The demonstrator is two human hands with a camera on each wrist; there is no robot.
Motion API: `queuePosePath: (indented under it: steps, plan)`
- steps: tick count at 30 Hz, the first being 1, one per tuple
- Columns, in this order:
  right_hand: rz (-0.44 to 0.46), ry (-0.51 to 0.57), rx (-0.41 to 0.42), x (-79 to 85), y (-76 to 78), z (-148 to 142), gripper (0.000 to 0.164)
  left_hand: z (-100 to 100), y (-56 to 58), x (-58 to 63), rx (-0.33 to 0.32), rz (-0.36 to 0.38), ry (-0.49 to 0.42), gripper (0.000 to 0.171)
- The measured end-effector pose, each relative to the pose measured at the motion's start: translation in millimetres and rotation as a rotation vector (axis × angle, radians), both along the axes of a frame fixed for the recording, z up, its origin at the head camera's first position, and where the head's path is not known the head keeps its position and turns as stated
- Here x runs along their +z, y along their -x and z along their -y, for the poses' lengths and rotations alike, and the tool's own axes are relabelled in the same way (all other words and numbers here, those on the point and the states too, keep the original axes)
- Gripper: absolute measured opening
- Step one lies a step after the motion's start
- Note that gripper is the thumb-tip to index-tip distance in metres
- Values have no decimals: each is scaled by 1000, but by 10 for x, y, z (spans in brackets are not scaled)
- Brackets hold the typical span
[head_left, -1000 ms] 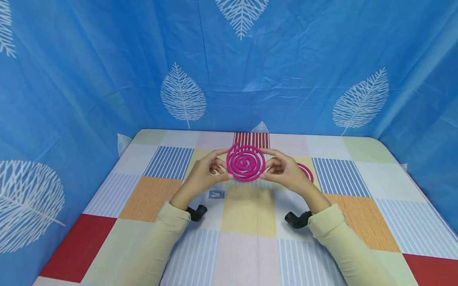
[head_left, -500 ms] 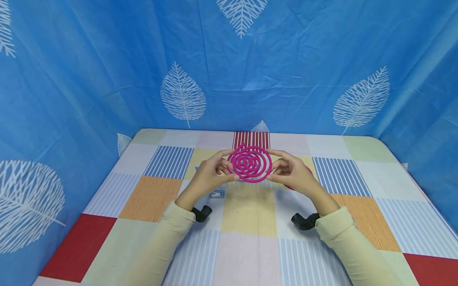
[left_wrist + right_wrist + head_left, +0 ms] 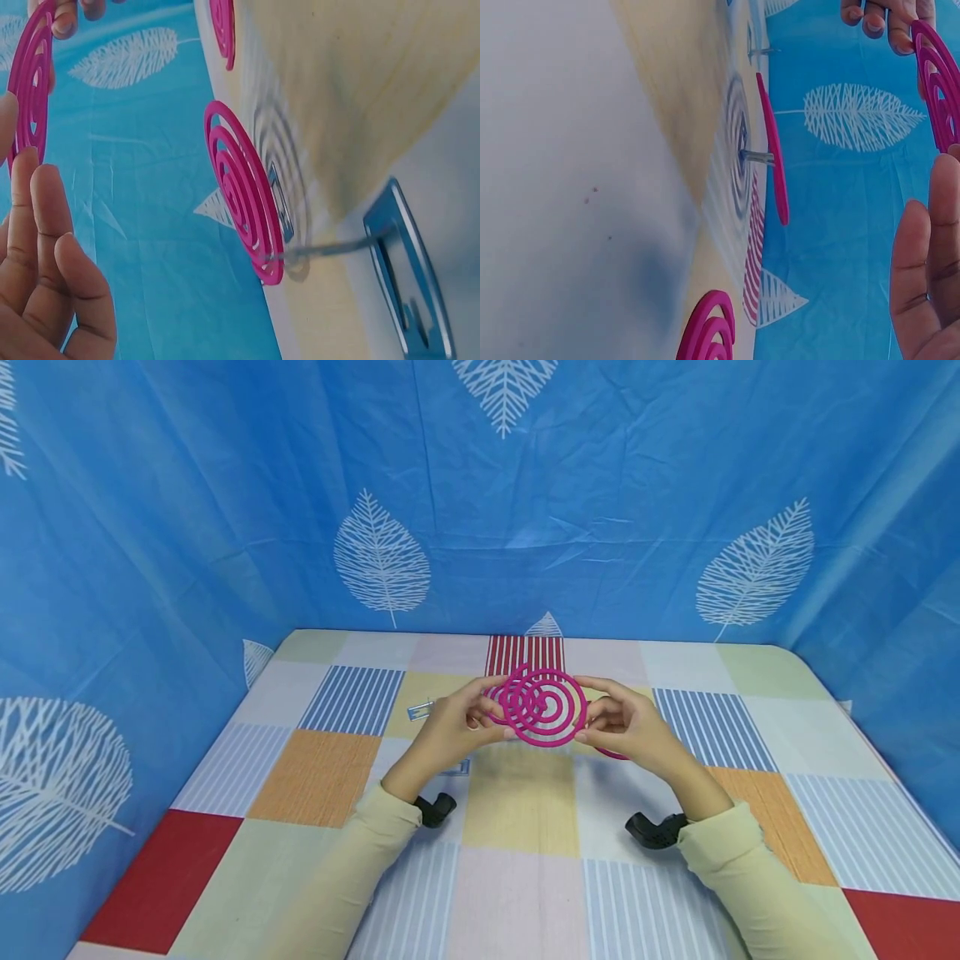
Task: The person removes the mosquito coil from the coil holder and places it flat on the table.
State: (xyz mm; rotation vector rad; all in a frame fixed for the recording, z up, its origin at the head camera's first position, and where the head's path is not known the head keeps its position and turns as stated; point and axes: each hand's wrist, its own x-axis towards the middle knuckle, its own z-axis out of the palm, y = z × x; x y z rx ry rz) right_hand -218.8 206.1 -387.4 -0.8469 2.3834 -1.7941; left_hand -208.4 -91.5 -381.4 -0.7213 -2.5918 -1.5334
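Note:
In the head view both hands hold one pink mosquito coil [image 3: 545, 743] upright above the table. My left hand [image 3: 453, 724] pinches its left rim between thumb and fingertips, and my right hand [image 3: 636, 724] pinches its right rim the same way. Behind it, partly covered in the head view, a second mosquito coil [image 3: 232, 196] sits raised on a metal stand [image 3: 757, 157]. A third mosquito coil [image 3: 718, 322] lies on the table by my right hand, mostly hidden behind that hand in the head view.
Two more metal stands show near my left hand: one stand [image 3: 420, 711] farther back and another stand [image 3: 456, 768] half behind the wrist. A patchwork cloth [image 3: 521, 802] covers the table. Blue leaf-patterned curtains [image 3: 600, 527] enclose the back and sides.
Both hands have moved right together, carrying the held mosquito coil. More of the raised coil behind it now shows at its left, and the back left stand has come into view.

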Motion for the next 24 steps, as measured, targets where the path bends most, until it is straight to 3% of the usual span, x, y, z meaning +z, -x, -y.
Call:
queuePosePath:
  steps: [24]
  plan:
    - [55, -11, -36, 60, -134, -309, 69, -291, 13, 5, -34, 40, -23, 72]
